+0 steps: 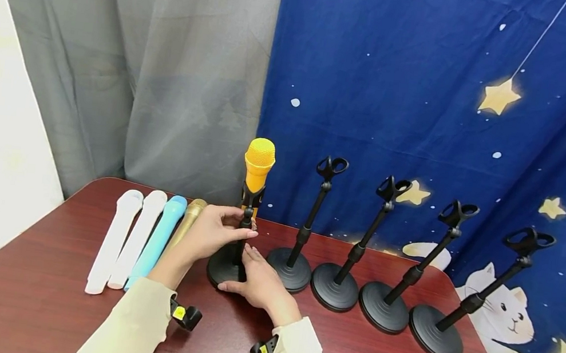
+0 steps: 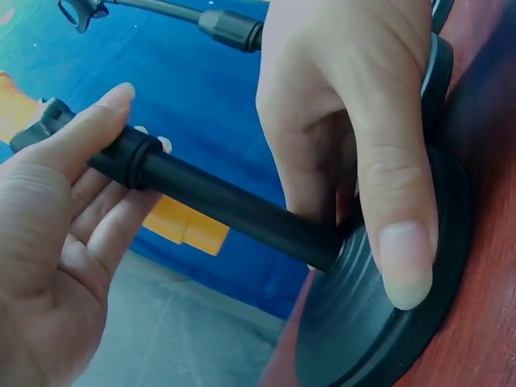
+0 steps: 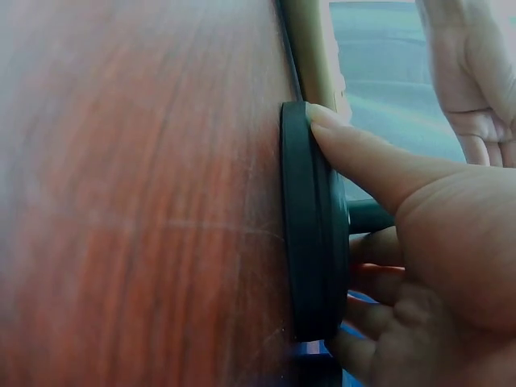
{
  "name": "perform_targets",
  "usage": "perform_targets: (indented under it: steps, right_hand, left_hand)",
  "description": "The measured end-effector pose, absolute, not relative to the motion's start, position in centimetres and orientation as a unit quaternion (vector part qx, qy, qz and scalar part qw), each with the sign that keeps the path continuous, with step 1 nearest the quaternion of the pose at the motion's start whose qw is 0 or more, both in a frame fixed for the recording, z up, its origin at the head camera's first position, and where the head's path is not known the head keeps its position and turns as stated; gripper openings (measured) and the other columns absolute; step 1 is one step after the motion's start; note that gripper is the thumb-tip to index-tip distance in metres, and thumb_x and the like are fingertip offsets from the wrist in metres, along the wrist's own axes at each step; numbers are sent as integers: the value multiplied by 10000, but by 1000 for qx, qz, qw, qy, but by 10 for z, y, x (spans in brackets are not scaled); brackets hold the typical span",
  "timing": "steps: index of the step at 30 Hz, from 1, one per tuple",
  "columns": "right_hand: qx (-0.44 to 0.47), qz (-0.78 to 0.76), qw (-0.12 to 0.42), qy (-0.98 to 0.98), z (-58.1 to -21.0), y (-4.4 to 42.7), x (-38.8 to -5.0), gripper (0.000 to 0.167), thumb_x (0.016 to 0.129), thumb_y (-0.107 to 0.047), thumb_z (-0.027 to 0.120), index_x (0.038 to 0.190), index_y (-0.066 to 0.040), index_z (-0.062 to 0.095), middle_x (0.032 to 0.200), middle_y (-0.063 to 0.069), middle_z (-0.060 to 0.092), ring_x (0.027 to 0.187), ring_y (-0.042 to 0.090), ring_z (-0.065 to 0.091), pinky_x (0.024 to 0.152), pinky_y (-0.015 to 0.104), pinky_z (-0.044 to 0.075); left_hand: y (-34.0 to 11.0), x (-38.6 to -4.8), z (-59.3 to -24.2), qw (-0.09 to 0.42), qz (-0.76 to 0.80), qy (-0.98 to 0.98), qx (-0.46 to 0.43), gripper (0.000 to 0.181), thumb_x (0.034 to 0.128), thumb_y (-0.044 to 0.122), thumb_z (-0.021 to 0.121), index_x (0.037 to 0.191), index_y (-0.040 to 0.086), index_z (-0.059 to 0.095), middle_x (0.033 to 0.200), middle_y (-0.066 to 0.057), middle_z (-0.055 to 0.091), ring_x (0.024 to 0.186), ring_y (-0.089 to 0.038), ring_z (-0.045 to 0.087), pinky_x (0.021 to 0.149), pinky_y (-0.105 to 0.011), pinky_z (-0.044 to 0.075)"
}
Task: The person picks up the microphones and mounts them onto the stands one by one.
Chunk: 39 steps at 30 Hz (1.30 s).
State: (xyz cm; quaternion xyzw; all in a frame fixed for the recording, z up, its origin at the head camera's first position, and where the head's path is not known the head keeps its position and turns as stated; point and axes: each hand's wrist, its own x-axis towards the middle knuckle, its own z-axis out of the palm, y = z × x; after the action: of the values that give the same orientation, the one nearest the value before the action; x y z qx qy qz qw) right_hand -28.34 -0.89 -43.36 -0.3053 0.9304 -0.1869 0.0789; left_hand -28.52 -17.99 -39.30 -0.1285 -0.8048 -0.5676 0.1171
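Observation:
A yellow microphone (image 1: 258, 165) sits upright in the clip of a black microphone stand (image 1: 220, 269). My left hand (image 1: 211, 231) holds the stand's upper pole just below the clip, thumb on the near side and fingers behind it. In the left wrist view, the thumb lies along the black collar (image 2: 133, 155). My right hand (image 1: 263, 284) grips the round base, its thumb on the near rim and its other fingers around the pole's far side. The base (image 3: 310, 226) lies flat on the table in the right wrist view.
Two white microphones (image 1: 112, 245), a blue microphone (image 1: 156, 238) and a gold microphone (image 1: 189, 219) lie side by side at left. Several black stands with bare clips, the nearest stand (image 1: 290, 269) beside my right hand, line the table's right side. Curtains (image 1: 205, 76) hang behind the table (image 1: 33, 288).

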Motion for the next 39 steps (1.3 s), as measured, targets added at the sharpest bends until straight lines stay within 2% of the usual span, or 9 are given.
perform_targets:
  steps: [6,10,17,23,28,31,34,36,39]
  right_hand:
    - [-302,-194,75,930,-435,-6,-284,941,855,-525,762,1548,-21,373,1639,109,355,1532,254,336,1225,423,331]
    - [-301,-176,70,934,-430,-2,-282,913,854,-525,763,1533,-28,409,1622,129,382,1487,276,412,1177,446,400]
    - [-299,-170,72,936,-412,4,-278,779,858,-467,781,1460,-42,527,1545,117,501,1368,288,556,1104,446,478]
    - [-323,-125,86,934,-398,5,-268,600,858,-451,788,1332,-113,643,1217,43,729,1087,179,699,937,371,566]
    - [-325,-84,94,937,-386,3,-259,643,868,-470,768,1388,-122,619,1325,29,690,1187,170,669,1013,365,541]
    - [-324,-76,97,938,-382,2,-254,638,867,-475,767,1381,-124,626,1365,26,668,1217,181,658,1040,371,528]
    - [-323,-71,105,938,-381,1,-252,664,861,-487,768,1394,-121,615,1401,34,645,1251,192,641,1066,367,510]
    - [-320,-66,119,938,-381,0,-251,701,856,-511,764,1417,-127,594,1442,50,613,1295,204,614,1090,364,492]
    - [-313,-58,147,936,-381,-1,-250,757,839,-547,764,1450,-147,564,1519,75,539,1392,220,534,1137,372,450]
  left_hand:
    - [-176,-278,-381,133,-432,-883,-127,316,888,331,784,1083,82,772,973,-48,788,876,-138,744,801,-323,607]
    - [-175,-270,-376,124,-333,-928,-110,264,902,342,763,1003,99,775,847,-13,768,758,-120,685,696,-304,553]
    - [-169,-249,-373,31,-224,-972,-66,208,878,271,790,806,90,717,659,-5,644,591,-134,566,560,-281,429]
    - [-159,-231,-376,-13,-181,-982,-45,244,834,239,828,828,51,673,671,-33,597,600,-168,535,560,-322,428]
    - [-152,-221,-380,-33,-164,-985,-52,193,836,167,819,862,40,676,704,-52,625,639,-180,560,597,-356,461]
    - [-150,-218,-384,-39,-152,-986,-54,143,849,134,796,856,42,686,764,-84,676,684,-198,607,632,-391,501]
    - [-148,-216,-388,-49,-153,-985,-57,135,869,116,766,914,4,706,956,-180,728,811,-280,688,715,-456,555]
    - [-147,-215,-389,-60,-156,-984,-65,215,889,111,741,1025,-51,702,1138,-268,701,964,-365,710,821,-514,570]
    - [-147,-213,-390,-84,-161,-980,-75,410,921,125,712,1243,-114,629,1373,-345,568,1205,-449,630,987,-564,519]
